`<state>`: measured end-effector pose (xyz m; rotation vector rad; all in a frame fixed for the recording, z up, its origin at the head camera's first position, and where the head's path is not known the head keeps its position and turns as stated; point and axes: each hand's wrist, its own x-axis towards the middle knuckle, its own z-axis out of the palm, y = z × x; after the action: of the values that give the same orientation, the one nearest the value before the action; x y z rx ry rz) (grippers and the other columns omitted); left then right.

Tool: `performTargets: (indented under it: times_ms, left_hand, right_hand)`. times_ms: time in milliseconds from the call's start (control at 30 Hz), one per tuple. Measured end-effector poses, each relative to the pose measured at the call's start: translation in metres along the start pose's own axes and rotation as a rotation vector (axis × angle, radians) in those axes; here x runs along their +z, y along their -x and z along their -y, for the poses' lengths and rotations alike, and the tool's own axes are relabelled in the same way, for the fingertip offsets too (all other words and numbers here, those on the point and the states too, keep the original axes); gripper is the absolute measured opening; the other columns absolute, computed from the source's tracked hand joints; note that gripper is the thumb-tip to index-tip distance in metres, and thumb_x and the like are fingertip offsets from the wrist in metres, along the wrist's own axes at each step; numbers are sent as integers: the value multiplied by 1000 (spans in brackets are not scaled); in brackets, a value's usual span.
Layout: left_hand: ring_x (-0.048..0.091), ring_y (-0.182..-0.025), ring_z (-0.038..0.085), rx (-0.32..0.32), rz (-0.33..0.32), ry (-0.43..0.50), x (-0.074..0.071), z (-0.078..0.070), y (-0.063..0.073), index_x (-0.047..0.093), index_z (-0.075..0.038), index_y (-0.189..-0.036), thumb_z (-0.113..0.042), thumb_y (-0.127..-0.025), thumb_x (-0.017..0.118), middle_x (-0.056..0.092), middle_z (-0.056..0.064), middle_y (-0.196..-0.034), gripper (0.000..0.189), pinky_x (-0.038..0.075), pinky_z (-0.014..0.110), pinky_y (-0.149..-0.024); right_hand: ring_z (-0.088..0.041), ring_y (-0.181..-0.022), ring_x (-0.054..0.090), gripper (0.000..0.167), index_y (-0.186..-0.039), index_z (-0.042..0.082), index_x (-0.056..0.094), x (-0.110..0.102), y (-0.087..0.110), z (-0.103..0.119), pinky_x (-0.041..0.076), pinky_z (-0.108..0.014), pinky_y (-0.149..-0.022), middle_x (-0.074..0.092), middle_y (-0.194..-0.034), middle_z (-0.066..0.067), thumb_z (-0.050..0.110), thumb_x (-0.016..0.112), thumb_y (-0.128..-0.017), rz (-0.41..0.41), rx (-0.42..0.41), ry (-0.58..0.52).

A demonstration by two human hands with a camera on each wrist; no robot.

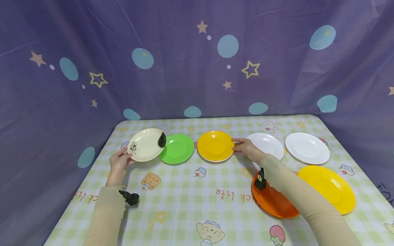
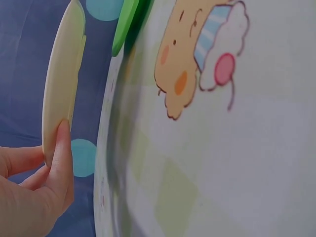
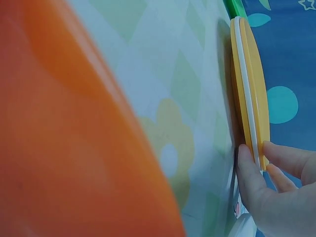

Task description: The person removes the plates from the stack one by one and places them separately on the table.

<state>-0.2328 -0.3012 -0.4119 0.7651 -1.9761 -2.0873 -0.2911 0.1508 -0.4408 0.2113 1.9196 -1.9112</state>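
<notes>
My left hand (image 1: pixel 119 163) pinches the near-left edge of a cream plate (image 1: pixel 147 145) with a dark leaf print. In the left wrist view that plate appears edge-on, raised off the tablecloth, fingers and thumb on its rim. A green plate (image 1: pixel 178 149) lies just right of it, partly overlapped. My right hand (image 1: pixel 247 149) grips the right edge of a yellow plate (image 1: pixel 215 146) at the table's middle. From the right wrist, a white layer (image 3: pixel 247 89) shows between two yellow ones there, with the thumb and fingers (image 3: pixel 284 155) on either side.
Two white plates lie at the right rear, one (image 1: pixel 267 146) partly behind my right hand, the other (image 1: pixel 307 148) farther right. An orange plate (image 1: pixel 274 201) sits under my right forearm, beside a big yellow plate (image 1: pixel 330 188). A purple curtain (image 1: pixel 184 85) hangs behind the checked tablecloth (image 1: pixel 178 212).
</notes>
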Motion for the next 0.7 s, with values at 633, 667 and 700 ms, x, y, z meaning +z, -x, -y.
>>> performTargets:
  times_ms: [633,667,700]
  left_hand:
    - [58,-51,9,-73,-85,75,-18,8,-15,33,1,-134,12,-82,45,56,-6,-63,55,54,23,-56]
    - [58,-51,9,-80,-89,82,-19,8,-15,34,1,-134,13,-81,44,56,-6,-63,55,54,24,-56]
    - [59,-52,9,-87,-93,89,-19,8,-15,33,1,-134,13,-81,44,56,-6,-63,56,54,24,-57]
  right_hand:
    - [-14,-80,58,51,-134,-5,30,1,7,4,44,-36,-90,43,-119,-29,-11,45,-85,7,-6,-8]
    - [-16,-84,57,51,-134,-5,30,1,7,5,43,-36,-91,43,-120,-29,-10,45,-85,2,-1,-3]
    - [-18,-87,57,52,-134,-4,30,2,6,4,42,-37,-92,43,-119,-28,-10,46,-85,-2,2,3]
